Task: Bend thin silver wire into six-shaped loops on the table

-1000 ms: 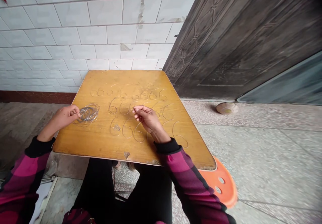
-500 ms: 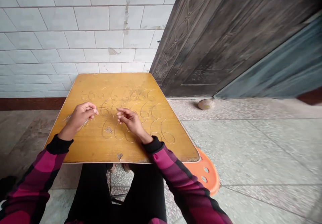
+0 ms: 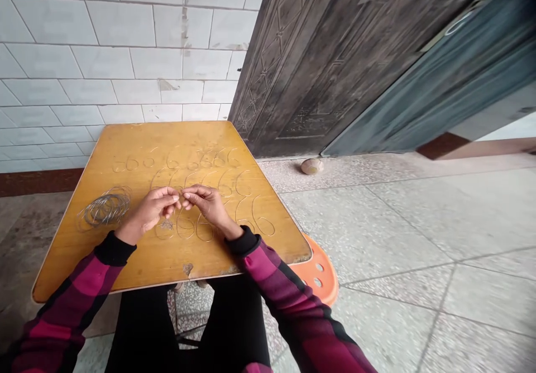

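Note:
My left hand (image 3: 153, 210) is closed in a pinch above the middle of the wooden table, its fingertips at what looks like a thin wire. My right hand (image 3: 208, 204) meets it from the other side, thumb and forefinger also pinched, the fingertips nearly touching. Too little of the wire shows to make out its shape. Beneath and around the hands, several thin wires bent like a figure six (image 3: 263, 219) lie in rows. A tangled pile of wire loops (image 3: 106, 208) rests left of my left hand.
The yellow-brown table (image 3: 138, 267) has a chipped front edge and stands near a white tiled wall (image 3: 121, 21). An orange stool (image 3: 324, 275) with holes shows under its right corner. A roundish object (image 3: 312, 166) lies on the floor by the dark carved door (image 3: 305, 105).
My left hand has moved right, away from the wire pile, uncovering it. My right hand's fingers have closed and now meet the left's. The view has turned to the right.

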The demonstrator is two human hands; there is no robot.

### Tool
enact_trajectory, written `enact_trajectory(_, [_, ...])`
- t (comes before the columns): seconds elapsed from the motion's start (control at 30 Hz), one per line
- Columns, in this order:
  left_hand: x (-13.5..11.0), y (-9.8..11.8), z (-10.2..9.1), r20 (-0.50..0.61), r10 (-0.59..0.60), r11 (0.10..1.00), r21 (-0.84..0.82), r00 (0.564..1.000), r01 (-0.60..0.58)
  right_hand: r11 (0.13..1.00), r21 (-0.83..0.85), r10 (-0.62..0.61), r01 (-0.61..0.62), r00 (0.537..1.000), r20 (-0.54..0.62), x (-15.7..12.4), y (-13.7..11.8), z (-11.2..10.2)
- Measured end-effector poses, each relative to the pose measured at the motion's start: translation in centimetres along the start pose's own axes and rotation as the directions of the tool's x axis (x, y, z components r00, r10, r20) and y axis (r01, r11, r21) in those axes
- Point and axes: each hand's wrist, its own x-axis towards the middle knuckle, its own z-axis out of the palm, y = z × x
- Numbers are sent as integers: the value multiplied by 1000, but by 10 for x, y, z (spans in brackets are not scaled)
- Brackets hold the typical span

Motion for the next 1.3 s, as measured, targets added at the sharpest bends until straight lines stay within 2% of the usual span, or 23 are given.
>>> enact_trajectory(0.07, [-1, -8, 0, -62, 108, 989, 104, 992, -101, 998, 27, 65, -63, 996, -67, 1, 2, -1])
enact_trajectory(0.13, [-2, -16, 1, -101, 324, 899, 343, 941, -273, 992, 66, 117, -109, 984, -136, 3, 3, -2])
enact_trajectory(0.17, [-3, -19, 2, -75, 457, 794, 484, 886, -369, 988, 90, 140, -127, 977, -158, 4, 4, -2])
enact_trajectory(0.23, [-6, -23, 5, 75, 670, 499, 691, 738, -523, 977, 134, 188, -166, 967, -171, 5, 5, -2])
enact_trajectory(0.3, [-9, -25, 9, 250, 763, 234, 753, 596, -615, 965, 169, 228, -200, 958, -171, 5, 6, -1])
enact_trajectory(0.37, [-11, -25, 11, 349, 794, 88, 745, 499, -662, 956, 191, 255, -223, 953, -162, 4, 7, 2])
enact_trajectory(0.43, [-12, -25, 14, 376, 809, 48, 724, 452, -688, 948, 218, 267, -231, 952, -149, 4, 9, 4])
enact_trajectory(0.53, [-14, -24, 15, 368, 813, 91, 686, 452, -721, 930, 278, 285, -239, 949, -138, 4, 10, 7])
enact_trajectory(0.63, [-17, -21, 14, 313, 817, 184, 654, 484, -734, 915, 325, 306, -240, 936, -171, 5, 9, 3])
enact_trajectory(0.77, [-23, -11, 9, 106, 777, 430, 630, 621, -646, 915, 350, 303, -202, 916, -262, 8, 3, -6])
enact_trajectory(0.83, [-24, -7, 5, 5, 744, 539, 586, 668, -605, 915, 357, 297, -187, 912, -282, 9, 0, -10])
enact_trajectory(0.93, [-23, -3, -2, -109, 714, 641, 497, 691, -584, 908, 388, 296, -160, 899, -322, 10, -4, -17])
enact_trajectory(1.07, [-20, 1, -9, -227, 671, 732, 356, 706, -581, 903, 409, 288, -134, 894, -344, 10, -9, -26])
enact_trajectory(1.3, [-18, 14, -19, -391, 578, 798, 88, 716, -596, 879, 460, 306, -121, 884, -353, 11, -15, -31])
